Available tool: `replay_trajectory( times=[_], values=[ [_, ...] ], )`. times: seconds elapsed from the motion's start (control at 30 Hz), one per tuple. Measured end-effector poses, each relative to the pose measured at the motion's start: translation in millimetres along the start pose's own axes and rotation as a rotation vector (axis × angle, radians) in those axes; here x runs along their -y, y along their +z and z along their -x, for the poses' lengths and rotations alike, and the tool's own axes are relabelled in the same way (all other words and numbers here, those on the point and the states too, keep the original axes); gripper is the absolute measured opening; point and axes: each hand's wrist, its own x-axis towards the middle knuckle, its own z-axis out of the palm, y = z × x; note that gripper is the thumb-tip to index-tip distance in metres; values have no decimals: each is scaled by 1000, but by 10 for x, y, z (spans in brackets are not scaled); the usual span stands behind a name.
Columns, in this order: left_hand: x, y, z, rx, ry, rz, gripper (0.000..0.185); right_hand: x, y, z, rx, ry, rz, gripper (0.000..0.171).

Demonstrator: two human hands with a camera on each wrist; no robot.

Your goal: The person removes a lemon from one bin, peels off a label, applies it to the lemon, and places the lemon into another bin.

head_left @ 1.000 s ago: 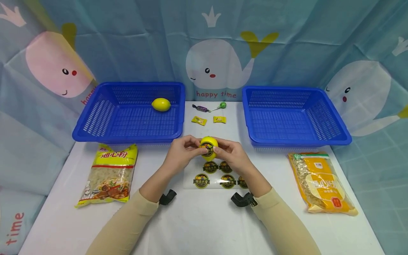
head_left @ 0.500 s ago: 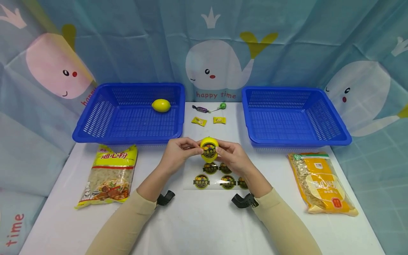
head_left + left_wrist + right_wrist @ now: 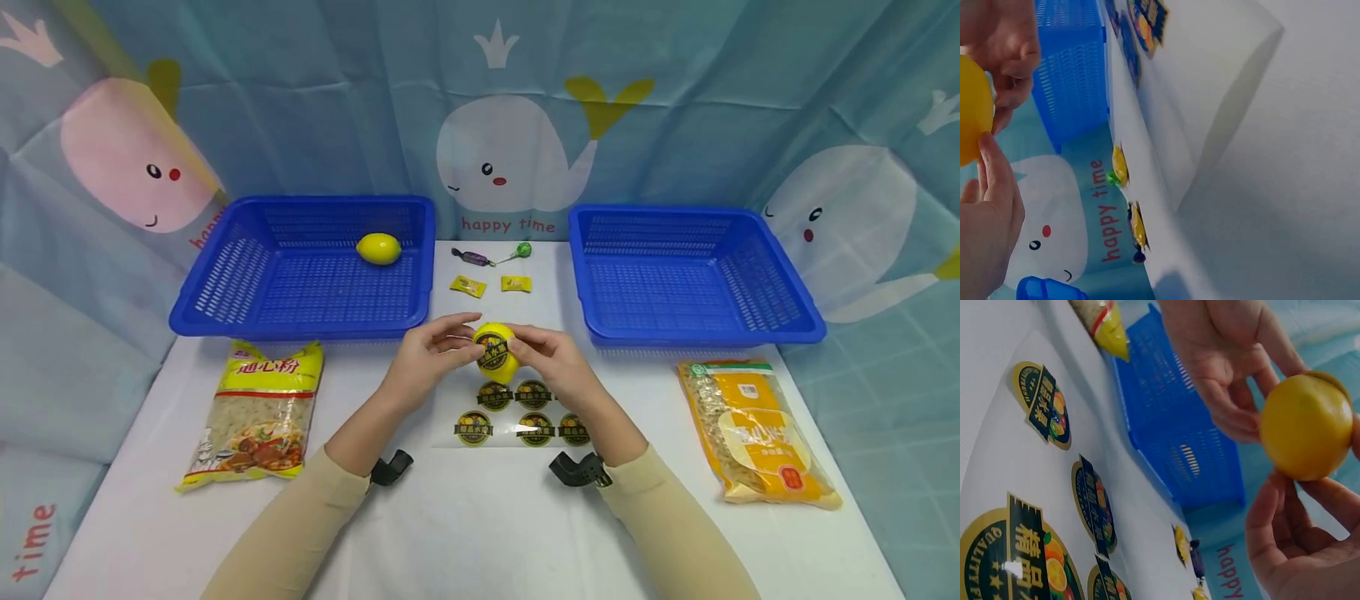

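A yellow lemon point(image 3: 507, 371) is held above the table between both hands, with a round black-and-gold fruit sticker point(image 3: 492, 350) on its near face. My right hand point(image 3: 551, 362) grips the lemon from the right, thumb in front and fingers behind. From the left, my left hand point(image 3: 431, 354) touches it, its thumb at the sticker's edge and its index finger raised off the fruit. In the right wrist view the lemon point(image 3: 1307, 428) shows its plain side, with fingertips of both hands around it. Below lies a clear sheet point(image 3: 442, 433) of more such stickers.
A blue basket point(image 3: 300, 325) at back left holds another lemon point(image 3: 378, 248). A second blue basket point(image 3: 697, 333) stands at back right. Wrapped candies point(image 3: 468, 286) and a green lollipop point(image 3: 523, 249) lie between. Pasta bags flank the hands: yellow point(image 3: 258, 417) left, orange point(image 3: 761, 433) right.
The lemon has turned slightly, so its sticker now tilts. My left index finger has lifted away from the lemon, and my right hand has shifted a little to the right.
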Motion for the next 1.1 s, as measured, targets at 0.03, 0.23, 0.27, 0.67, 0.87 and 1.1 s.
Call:
replay_trajectory(
  times=[0.03,0.23,0.27,0.67,0.87,1.1],
  values=[
    [-12,-1,1,24,-13,-16,48,6,-3,4,6,-3,19,44],
    [-35,12,-8,125,-58,-92,52,44,-24,31,14,8,57,42],
    [-43,14,-5,129,-58,-112,52,57,-26,36,13,18,69,42],
    [-129,35,31,148,-102,-182,64,412,-320,204,-70,-38,323,39],
    [-104,56,25,135,-98,-168,57,558,-763,320,-196,-53,385,41],
    [-116,97,0,125,-139,-175,55,625,-1350,536,-376,-40,461,42]
  ],
)
